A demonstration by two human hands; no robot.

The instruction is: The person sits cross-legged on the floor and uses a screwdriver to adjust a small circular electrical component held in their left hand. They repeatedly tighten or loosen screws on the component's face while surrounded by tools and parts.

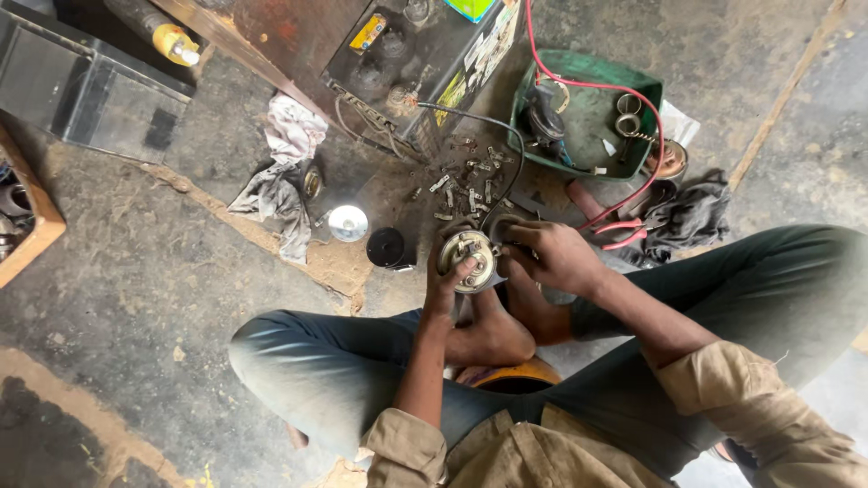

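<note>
I sit cross-legged on a concrete floor. My left hand (445,282) grips a round metal mechanical part (468,258) from below, thumb on its face. My right hand (551,255) holds the same part on its right side, fingers curled at its edge. The part is held just above my bare feet (493,330). Several small bolts and metal bits (466,181) lie scattered on the floor just beyond it.
A green plastic tray (588,113) with parts and a red wire (624,90) sits at the upper right, red-handled pliers (619,233) and a dark rag (692,217) beside it. A black battery (416,63), grey rag (280,181), shiny disc (348,222) and black cap (389,247) lie nearby.
</note>
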